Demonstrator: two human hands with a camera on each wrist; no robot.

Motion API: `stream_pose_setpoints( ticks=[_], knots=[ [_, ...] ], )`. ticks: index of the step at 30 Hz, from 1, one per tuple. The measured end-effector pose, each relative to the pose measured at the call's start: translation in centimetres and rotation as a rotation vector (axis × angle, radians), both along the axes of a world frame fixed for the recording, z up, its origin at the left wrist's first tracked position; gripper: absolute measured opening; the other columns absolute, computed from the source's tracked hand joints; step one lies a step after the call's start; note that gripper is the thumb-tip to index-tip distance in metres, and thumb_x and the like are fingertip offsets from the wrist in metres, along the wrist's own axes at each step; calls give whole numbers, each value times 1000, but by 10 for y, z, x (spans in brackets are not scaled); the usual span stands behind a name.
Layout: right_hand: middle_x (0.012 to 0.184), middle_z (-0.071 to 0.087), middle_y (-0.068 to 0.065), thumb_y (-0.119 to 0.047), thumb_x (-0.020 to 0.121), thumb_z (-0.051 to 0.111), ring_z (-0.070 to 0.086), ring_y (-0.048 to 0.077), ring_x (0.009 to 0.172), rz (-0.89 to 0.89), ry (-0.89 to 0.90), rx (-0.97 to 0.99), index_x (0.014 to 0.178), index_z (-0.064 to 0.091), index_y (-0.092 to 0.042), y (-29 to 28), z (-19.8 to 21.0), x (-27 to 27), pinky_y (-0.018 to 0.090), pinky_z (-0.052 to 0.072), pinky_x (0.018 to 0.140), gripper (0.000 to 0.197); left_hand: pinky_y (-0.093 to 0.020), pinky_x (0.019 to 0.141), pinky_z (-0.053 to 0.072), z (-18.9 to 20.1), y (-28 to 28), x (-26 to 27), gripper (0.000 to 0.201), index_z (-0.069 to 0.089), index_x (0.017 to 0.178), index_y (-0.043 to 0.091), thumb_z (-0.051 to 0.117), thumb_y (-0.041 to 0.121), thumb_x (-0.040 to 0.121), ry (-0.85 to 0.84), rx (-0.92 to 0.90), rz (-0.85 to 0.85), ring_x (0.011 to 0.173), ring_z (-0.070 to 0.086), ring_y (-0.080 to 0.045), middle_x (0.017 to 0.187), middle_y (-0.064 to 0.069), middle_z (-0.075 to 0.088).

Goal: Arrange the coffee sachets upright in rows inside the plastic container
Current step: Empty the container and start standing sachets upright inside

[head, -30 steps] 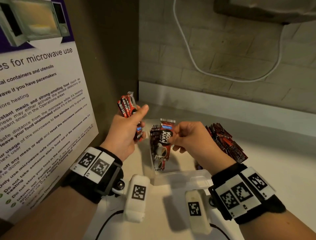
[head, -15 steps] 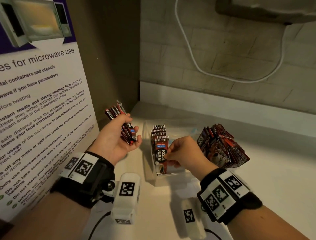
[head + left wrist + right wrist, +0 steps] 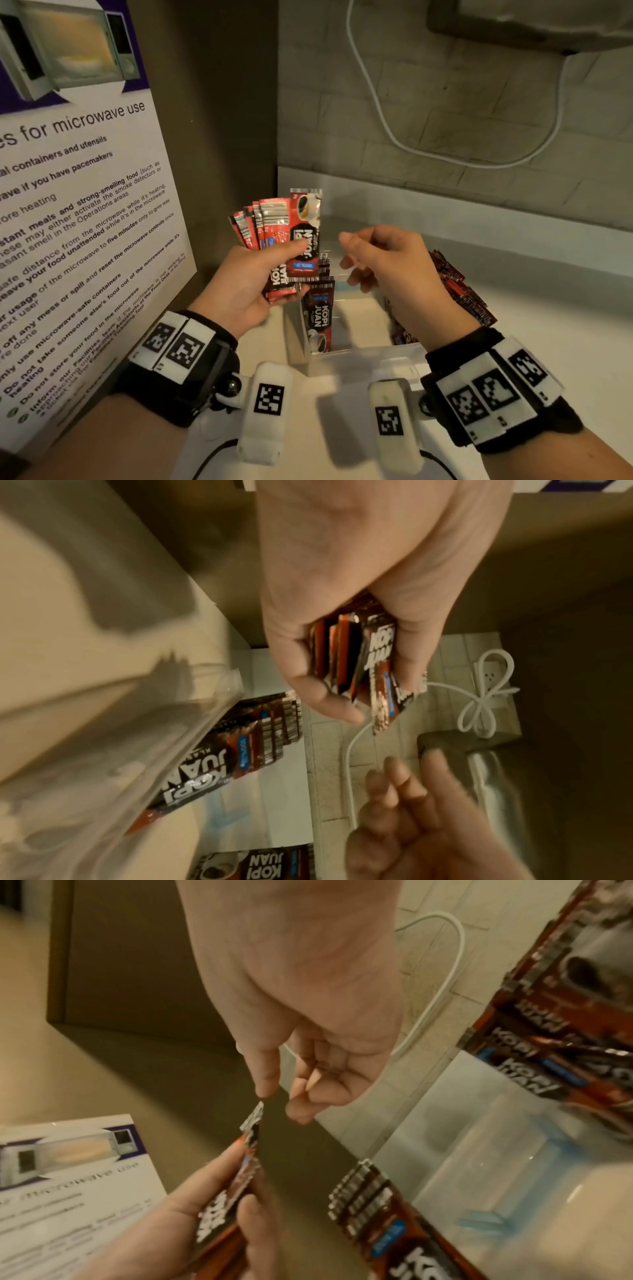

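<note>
- Head view: the clear plastic container (image 3: pixel 363 359) sits nearest, its front rim at 6 o'clock.
- Upright sachets (image 3: pixel 318 318) line its left wall; open floor lies at 3 o'clock.
- Left hand (image 3: pixel 246 291) grips a fan of sachets (image 3: pixel 281 233).
- Right hand (image 3: pixel 383 263) is loosely curled, holding nothing.

Red-black sachets (image 3: pixel 291 240), clear container (image 3: pixel 363 359)

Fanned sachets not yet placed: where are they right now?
In the head view the fanned sachets are gripped in the left hand, raised left of the plastic container, just short of the empty right hand.
</note>
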State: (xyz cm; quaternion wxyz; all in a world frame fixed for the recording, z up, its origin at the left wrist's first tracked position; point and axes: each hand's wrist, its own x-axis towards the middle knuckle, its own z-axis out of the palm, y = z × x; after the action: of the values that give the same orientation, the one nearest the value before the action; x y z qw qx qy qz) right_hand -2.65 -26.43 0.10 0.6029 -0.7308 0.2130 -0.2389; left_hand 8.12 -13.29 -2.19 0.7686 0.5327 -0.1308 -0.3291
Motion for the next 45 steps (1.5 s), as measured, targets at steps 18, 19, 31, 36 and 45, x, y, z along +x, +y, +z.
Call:
stream_pose_setpoints(
  ticks=[18, 19, 31, 36, 45],
  knots=[
    [62, 58, 4, 1, 83, 66, 48, 4, 45, 230, 43, 23, 78, 65, -7, 5, -10, 0, 15, 34, 44, 9, -27, 54, 48, 10, -4, -4, 15, 70, 86, 20, 72, 7, 78, -119, -9, 31, 61, 65, -12, 76, -1, 71],
    [61, 60, 2, 1, 81, 68, 52, 3, 46, 231, 43, 33, 78, 65, -7, 4, -10, -1, 12, 36, 45, 9, -27, 56, 47, 9, -5, -3, 14, 69, 85, 20, 70, 6, 80, -88, -29, 65, 59, 64, -12, 74, -1, 71],
    [68, 67, 6, -6, 88, 61, 58, 13, 48, -17, -318, 353, 84, 60, -10, -5, -3, 3, 22, 45, 43, 6, -25, 47, 46, -5, -3, -6, 26, 68, 93, 13, 76, 2, 72, -93, 146, -76, 55, 58, -8, 67, 1, 66],
    [62, 64, 2, -1, 86, 63, 56, 10, 46, 14, -258, 225, 84, 61, -10, -2, -3, 8, 22, 49, 47, 9, -23, 49, 47, 0, -4, -6, 22, 66, 87, 16, 76, 5, 70, -202, 88, -23, 63, 66, -8, 71, 4, 69],
    [77, 72, 9, -5, 81, 70, 66, 12, 59, 51, 227, 6, 89, 68, -7, -14, -27, -1, 22, 55, 56, 8, -25, 53, 42, -11, 3, 1, 19, 54, 86, 20, 72, 14, 83, -40, 158, 111, 54, 45, -5, 67, 4, 49]
  ],
)
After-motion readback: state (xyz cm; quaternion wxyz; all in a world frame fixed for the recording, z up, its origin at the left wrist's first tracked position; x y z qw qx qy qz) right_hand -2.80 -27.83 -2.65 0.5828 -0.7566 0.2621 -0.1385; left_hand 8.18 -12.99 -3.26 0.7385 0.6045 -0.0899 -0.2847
